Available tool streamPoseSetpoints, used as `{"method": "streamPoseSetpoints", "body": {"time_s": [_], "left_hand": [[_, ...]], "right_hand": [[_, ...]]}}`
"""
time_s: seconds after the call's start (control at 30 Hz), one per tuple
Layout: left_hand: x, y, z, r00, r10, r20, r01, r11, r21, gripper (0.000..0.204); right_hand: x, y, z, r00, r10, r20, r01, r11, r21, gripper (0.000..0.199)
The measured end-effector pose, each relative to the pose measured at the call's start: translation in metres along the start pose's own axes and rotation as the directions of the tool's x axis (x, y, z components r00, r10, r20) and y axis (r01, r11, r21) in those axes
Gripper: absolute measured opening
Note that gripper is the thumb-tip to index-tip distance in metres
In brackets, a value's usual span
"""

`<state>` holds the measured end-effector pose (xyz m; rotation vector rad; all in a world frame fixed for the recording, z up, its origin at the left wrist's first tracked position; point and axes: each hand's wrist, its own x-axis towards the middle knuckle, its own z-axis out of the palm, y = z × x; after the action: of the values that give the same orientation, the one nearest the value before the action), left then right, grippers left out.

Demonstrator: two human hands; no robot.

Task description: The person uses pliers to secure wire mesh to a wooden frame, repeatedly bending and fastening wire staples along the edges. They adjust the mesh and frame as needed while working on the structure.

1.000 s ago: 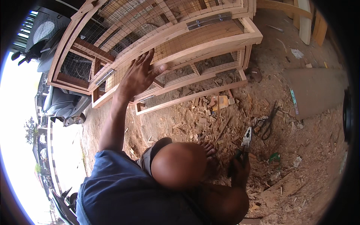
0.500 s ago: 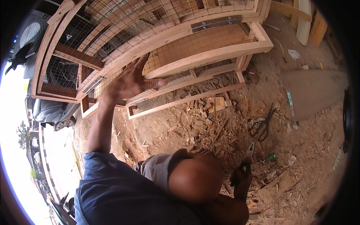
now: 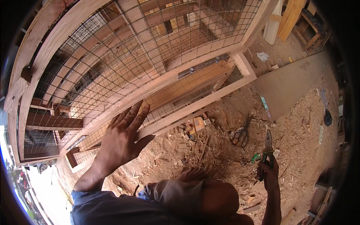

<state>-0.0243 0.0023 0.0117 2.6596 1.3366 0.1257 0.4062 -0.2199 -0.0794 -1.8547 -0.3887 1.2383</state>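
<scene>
A wooden cage with wire mesh (image 3: 157, 71) fills the upper left. My left hand (image 3: 120, 138) is open, its fingers stretched over the cage's lower wooden rail and mesh, with the thumb apart. Lower right, my right hand (image 3: 270, 172) is wrapped round the dark handles of a pair of pliers (image 3: 268, 140). The pliers' metal jaws point up and away, apart from the cage. A dark metal strip (image 3: 198, 68) with bolts sits on the cage's rail. A shiny metal fitting (image 3: 77, 143) shows on the same rail farther left.
Scissors (image 3: 243, 139) lie among wood chips and sawdust on the ground. A flat brown board (image 3: 290, 84) lies to the right, below upright planks (image 3: 290, 20). A yellow packet (image 3: 196, 125) and a green scrap (image 3: 256, 156) lie among offcuts. My bent knee is at bottom centre.
The cage now appears larger and closer as the view has shifted. My right hand has swung up and to the right with the pliers. My left hand stays on the cage's rail.
</scene>
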Motion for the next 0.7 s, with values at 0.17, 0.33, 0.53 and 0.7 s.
{"method": "streamPoseSetpoints", "body": {"time_s": [0.17,0.33,0.53,0.7], "left_hand": [[0.0,0.001,0.0,0.999,0.052,0.006,-0.052,0.998,0.045,0.07],[-0.009,0.024,0.018,0.984,0.025,-0.175,-0.009,0.995,0.096,0.054],[-0.02,0.043,0.051,0.88,0.027,-0.473,0.147,0.934,0.326,0.051],[-0.043,0.09,0.097,0.923,0.05,-0.381,0.027,0.981,0.195,0.04]], "right_hand": [[0.071,-0.047,0.011,0.981,-0.19,0.028,0.181,0.962,0.203,0.043],[0.148,-0.07,0.03,0.946,-0.325,-0.02,0.322,0.926,0.197,0.037],[0.22,-0.029,0.025,0.934,-0.319,0.162,0.285,0.937,0.204,0.028],[0.234,0.031,-0.005,0.931,-0.27,0.245,0.264,0.963,0.056,0.041]]}}
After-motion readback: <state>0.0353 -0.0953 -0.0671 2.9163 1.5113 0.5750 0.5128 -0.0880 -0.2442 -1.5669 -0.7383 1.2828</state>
